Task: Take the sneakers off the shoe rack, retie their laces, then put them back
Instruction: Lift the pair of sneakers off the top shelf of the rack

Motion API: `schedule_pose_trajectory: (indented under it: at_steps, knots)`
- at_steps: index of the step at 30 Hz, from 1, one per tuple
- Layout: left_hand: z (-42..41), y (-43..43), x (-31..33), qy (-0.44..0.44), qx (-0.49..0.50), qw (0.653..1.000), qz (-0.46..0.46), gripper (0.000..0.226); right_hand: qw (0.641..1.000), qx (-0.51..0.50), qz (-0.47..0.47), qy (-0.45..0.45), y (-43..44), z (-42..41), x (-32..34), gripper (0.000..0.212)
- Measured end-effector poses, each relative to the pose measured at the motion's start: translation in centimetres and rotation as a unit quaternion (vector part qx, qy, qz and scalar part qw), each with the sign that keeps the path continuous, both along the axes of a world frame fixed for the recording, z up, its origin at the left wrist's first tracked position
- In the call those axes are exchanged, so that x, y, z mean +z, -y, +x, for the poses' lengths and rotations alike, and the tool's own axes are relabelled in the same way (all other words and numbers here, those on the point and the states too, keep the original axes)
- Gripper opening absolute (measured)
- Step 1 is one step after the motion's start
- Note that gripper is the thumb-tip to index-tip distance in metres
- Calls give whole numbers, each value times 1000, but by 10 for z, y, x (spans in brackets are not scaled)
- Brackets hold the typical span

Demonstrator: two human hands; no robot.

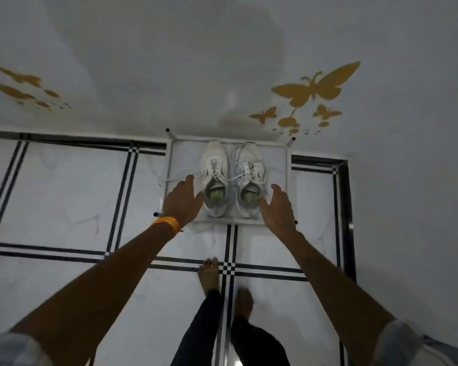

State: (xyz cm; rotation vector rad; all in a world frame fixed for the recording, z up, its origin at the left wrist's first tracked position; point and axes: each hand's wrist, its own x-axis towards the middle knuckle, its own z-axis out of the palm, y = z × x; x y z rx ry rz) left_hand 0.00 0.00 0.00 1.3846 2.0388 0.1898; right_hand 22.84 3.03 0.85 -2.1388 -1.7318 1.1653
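Two white sneakers stand side by side on top of a white shoe rack (pixel 280 165) against the wall, toes toward the wall. The left sneaker (pixel 214 165) and the right sneaker (pixel 249 165) both have loose laces trailing outward over the rack. My left hand (pixel 184 200), with orange bangles on the wrist, hovers open just left of the left sneaker. My right hand (pixel 276 207) hovers open just right of the right sneaker. Neither hand holds anything.
The rack stands on a white marble floor (pixel 64 196) with black inlay lines. A white wall (pixel 222 62) behind it carries yellow butterfly decals (pixel 316 85). My bare feet (pixel 209 273) stand just in front of the rack.
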Motion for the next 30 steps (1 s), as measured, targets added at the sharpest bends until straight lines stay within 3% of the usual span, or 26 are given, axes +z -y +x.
schedule_pose_trajectory:
  at_steps: [8, 11, 13, 17, 23, 30]
  knots:
    - [7, -58, -150, 46, 72, 993, -81, 48, 992, 75, -16, 103, -57, -6, -159, 66]
    - [6, -68, -190, -12, 41, 992, -115, 40, 985, 117, 9, 126, -66, 1, -198, 54]
    - [9, -67, -200, -37, 34, 995, -84, 33, 988, 102, 25, 117, -67, 4, -210, 37]
    - [23, -41, -199, -27, 43, 999, 14, 20, 992, 71, 56, 90, -50, 3, -202, 23]
    - [42, 50, -160, 2, 49, 993, 105, 9, 992, 57, 109, 5, 49, 23, -149, 38]
    - [55, 190, -155, 49, 0, 988, 148, 2, 992, 24, 128, -3, 198, 47, -136, 41]
